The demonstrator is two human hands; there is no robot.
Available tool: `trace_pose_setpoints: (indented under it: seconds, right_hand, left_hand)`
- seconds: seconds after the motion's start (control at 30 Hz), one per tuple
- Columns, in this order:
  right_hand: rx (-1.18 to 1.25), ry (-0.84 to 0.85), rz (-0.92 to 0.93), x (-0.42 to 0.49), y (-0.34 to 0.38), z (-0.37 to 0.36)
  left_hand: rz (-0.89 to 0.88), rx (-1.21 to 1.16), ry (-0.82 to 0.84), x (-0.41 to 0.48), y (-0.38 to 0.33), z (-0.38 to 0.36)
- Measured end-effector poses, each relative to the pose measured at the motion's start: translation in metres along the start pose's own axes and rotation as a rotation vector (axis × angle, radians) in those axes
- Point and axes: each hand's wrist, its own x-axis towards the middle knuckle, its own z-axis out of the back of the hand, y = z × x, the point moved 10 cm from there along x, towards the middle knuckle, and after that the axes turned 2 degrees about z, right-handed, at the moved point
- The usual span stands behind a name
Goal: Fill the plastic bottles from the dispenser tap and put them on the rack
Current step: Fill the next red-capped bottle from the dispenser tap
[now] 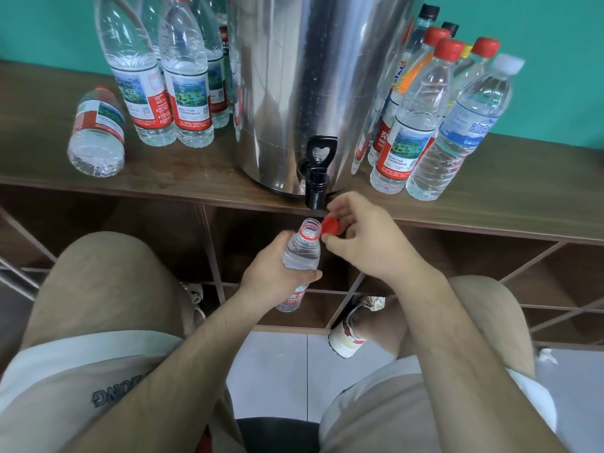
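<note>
My left hand (273, 273) grips a clear plastic bottle (302, 248) round its middle, upright and uncapped, just below the black tap (317, 178) of the steel dispenser (313, 76). Water shows in the bottle's upper part. My right hand (362, 237) pinches the red cap (331, 226) right beside the bottle's open neck. The tap's handle stands upright and no water runs from it.
The dispenser stands on a brown wooden rack top (196, 178). Several capped bottles (183, 70) stand to its left, with one bottle lying down (98, 132). Several more bottles (425, 106) stand at its right. Open rack compartments (474, 256) lie below, in front of my knees.
</note>
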Motion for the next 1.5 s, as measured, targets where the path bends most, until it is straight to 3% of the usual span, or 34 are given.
trace_pose_setpoints:
  seconds: [0.2,0.4,0.77,0.97,1.13,1.23,1.3,1.4,1.5]
  right_hand:
    - [0.097,0.047,0.009,0.0,0.009,-0.004]
    - [-0.053,0.18,0.076,-0.007,0.022,-0.01]
    - [-0.53,0.292,-0.112,-0.008,0.003,-0.024]
    - [-0.767,0.105,0.242,-0.023,0.042,-0.014]
    - [-0.841,0.076,-0.08,-0.02,0.037,0.015]
    - [-0.817,0.115,0.171,-0.029,0.068,0.017]
    - [-0.786,0.123,0.208,-0.035,0.08,0.025]
    - [-0.746,-0.004,-0.026,-0.036,0.085,0.041]
    - [-0.807,-0.087,-0.162,-0.033,0.098,0.049]
  left_hand:
    - [0.013,0.06,0.025,-0.004,-0.003,-0.002]
    - [0.0,0.173,0.068,-0.008,-0.006,-0.007]
    - [-0.009,0.247,0.16,-0.017,-0.005,-0.022]
    - [-0.078,0.066,0.275,-0.024,-0.018,-0.029]
    - [-0.167,-0.023,0.238,-0.044,-0.039,-0.027]
    - [-0.226,-0.056,0.234,-0.055,-0.051,-0.018]
    - [-0.244,-0.073,0.227,-0.062,-0.057,-0.009]
    - [-0.283,-0.036,0.146,-0.071,-0.069,0.006]
    - [-0.339,0.093,-0.066,-0.08,-0.086,0.029]
